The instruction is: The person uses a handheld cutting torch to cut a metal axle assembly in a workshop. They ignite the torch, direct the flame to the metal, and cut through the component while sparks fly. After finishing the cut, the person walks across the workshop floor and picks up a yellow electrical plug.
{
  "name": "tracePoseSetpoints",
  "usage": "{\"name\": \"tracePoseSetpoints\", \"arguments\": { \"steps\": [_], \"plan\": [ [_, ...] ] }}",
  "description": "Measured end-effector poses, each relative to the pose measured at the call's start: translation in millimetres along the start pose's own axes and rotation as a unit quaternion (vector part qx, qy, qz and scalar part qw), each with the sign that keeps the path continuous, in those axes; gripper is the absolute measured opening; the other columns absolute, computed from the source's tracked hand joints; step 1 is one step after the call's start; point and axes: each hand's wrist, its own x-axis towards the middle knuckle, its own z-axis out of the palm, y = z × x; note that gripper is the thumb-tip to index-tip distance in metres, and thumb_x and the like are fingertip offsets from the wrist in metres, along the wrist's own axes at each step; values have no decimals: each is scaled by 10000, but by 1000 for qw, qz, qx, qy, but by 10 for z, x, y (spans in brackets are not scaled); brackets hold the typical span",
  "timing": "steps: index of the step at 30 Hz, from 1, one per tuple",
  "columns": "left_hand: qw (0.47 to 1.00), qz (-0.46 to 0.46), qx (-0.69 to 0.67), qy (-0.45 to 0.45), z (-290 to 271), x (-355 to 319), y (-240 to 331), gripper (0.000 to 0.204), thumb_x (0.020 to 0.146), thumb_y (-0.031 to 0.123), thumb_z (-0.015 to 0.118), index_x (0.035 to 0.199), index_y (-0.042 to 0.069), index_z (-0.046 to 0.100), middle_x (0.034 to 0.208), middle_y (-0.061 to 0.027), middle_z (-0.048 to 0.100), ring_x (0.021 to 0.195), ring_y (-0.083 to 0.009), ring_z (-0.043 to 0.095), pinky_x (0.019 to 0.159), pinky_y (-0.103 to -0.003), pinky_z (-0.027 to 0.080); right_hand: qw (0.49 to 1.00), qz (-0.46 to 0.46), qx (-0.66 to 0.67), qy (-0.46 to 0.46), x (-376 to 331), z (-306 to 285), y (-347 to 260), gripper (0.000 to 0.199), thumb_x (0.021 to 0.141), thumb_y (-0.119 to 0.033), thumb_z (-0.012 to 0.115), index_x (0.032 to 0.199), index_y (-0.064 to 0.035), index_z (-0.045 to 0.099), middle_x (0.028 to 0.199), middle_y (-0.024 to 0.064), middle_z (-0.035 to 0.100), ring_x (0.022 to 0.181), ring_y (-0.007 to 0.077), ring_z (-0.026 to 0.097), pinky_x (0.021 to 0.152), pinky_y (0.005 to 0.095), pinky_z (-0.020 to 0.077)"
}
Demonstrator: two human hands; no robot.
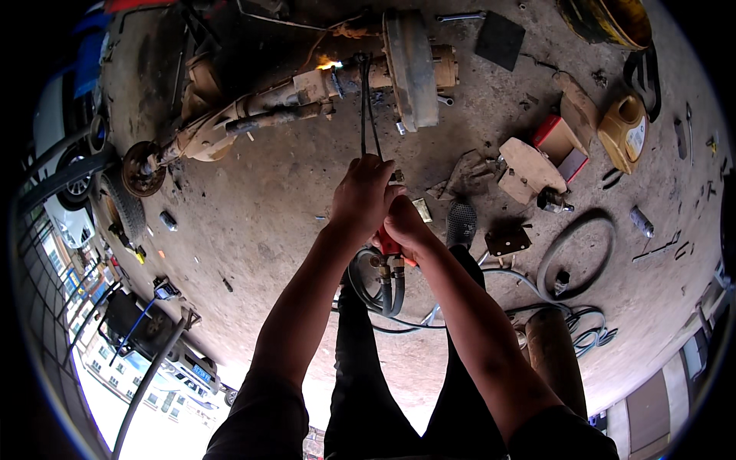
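Observation:
Both my hands grip a cutting torch (389, 244) with a red handle, one in front of the other. My left hand (362, 190) is closed round its front part, where the thin dark tubes (368, 115) run out to the far side. Closed round the handle behind it is my right hand (406, 224). Dark hoses (392, 287) leave the handle's rear and loop down between my legs. The torch's far end reaches a rusty vehicle axle (268, 103) on the ground, beside its drum (410, 73). A bright yellow-orange glow (330, 65) shows on the axle near the tip.
Right of me lie a torn cardboard box (533, 165), a yellow-brown jug (625, 134), a metal bracket (507, 240) and coiled hose (590, 330). A dark square plate (500, 41) and a wrench (461, 16) are beyond the drum. A tyre (123, 203) and parked vehicles stand left.

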Motion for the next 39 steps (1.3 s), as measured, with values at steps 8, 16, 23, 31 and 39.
{"name": "tracePoseSetpoints", "arguments": {
  "steps": [8,16,23,31,39],
  "plan": [
    [999,25,3,-31,143,74,-34,396,816,225,771,1163,69,662,1071,-109,630,1045,-325,616,865,-439,536,1000,6,16,18,-32,-26,-40,183,1016,-213,534,1024,-33,508,739,91,576,532,168,560,447,327,451],
    [991,-11,59,-123,93,212,22,283,848,241,745,1066,74,677,997,-118,652,1017,-339,633,848,-456,532,999,16,20,24,-52,12,-52,234,1039,-240,511,925,-37,536,667,69,561,509,162,548,460,306,451],
    [988,-3,42,-146,102,265,-50,236,862,229,726,1019,57,690,964,-141,671,996,-350,646,855,-461,526,998,30,29,43,-37,29,-25,228,1031,-242,514,950,-34,556,679,76,573,513,169,552,483,316,480],
    [991,3,20,-130,103,255,-159,255,855,202,734,1056,49,703,999,-141,695,996,-354,652,865,-446,527,998,13,21,51,-22,110,-38,238,1036,-255,513,976,-28,550,706,74,555,516,163,549,466,333,481],
    [994,14,-23,-103,45,139,-317,271,847,197,740,1066,42,699,1005,-142,698,1010,-351,645,877,-438,520,997,-21,-4,68,146,222,136,236,1034,-218,460,945,-15,542,631,81,516,454,169,522,429,348,460]
  ]
}}
